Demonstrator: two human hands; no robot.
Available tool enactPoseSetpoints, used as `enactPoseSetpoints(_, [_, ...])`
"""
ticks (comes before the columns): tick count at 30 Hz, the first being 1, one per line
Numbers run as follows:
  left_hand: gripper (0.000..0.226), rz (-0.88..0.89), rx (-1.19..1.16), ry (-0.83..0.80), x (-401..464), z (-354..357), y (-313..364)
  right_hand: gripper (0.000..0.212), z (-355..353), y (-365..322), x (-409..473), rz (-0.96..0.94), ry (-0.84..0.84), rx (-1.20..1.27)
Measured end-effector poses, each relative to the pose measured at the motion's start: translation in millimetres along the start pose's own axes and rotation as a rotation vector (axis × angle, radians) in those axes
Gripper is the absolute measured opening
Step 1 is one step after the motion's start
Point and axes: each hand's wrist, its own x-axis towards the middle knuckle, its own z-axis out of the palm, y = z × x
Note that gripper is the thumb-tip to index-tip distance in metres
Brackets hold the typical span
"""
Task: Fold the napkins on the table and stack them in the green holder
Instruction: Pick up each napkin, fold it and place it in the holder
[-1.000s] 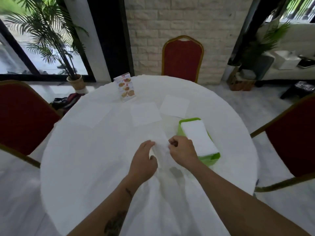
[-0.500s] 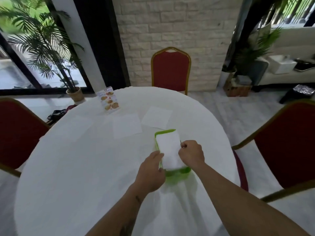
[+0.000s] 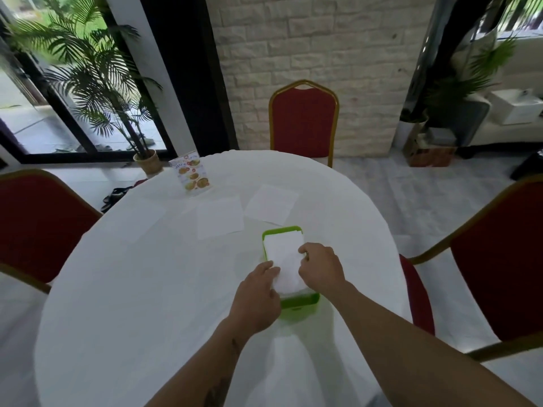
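A folded white napkin (image 3: 286, 258) lies on top of the stack in the green holder (image 3: 299, 304), near the table's middle right. My left hand (image 3: 258, 292) holds the napkin's left edge with curled fingers. On the opposite edge, my right hand (image 3: 321, 267) pinches it, fingers curled. Both hands sit over the holder. Two unfolded napkins (image 3: 220, 219) (image 3: 271, 204) lie flat beyond the holder, and a third, faint one (image 3: 144, 215) lies further left.
The round table carries a white cloth (image 3: 147, 304). A menu card (image 3: 191, 174) stands at its far left edge. Red chairs stand at the far side (image 3: 304, 121), the left (image 3: 35, 224) and the right (image 3: 499, 259).
Both hands carried the folded napkin from the cloth in front of me to the holder and lowered it onto the stack. The view shifted so the holder sits nearer the centre.
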Motion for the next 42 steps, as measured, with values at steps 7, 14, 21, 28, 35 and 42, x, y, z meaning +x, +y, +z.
enactPoseSetpoints(7, [0.053, 0.008, 0.094, -0.053, 2, 1, 2, 0.041, 0, 3, -6, -0.242, 0.071, -0.313])
enactPoseSetpoints(14, [0.053, 0.018, 0.129, -0.106, 2, 5, -2, 0.035, 9, 17, -18, -0.417, -0.063, -0.509])
enactPoseSetpoints(21, [0.041, -0.039, -0.118, 0.065, 9, -14, -25, 0.047, 9, -21, -7, -0.387, -0.061, -0.373])
enactPoseSetpoints(28, [0.04, -0.134, -0.234, 0.174, 35, -59, -98, 0.049, 48, -103, 17, -0.412, -0.1, -0.174])
enactPoseSetpoints(35, [0.048, -0.184, -0.159, 0.088, 87, -89, -174, 0.056, 101, -148, 58, -0.265, -0.192, -0.268])
enactPoseSetpoints(42, [0.072, -0.132, 0.048, -0.139, 129, -68, -231, 0.059, 152, -151, 98, -0.147, -0.25, -0.366])
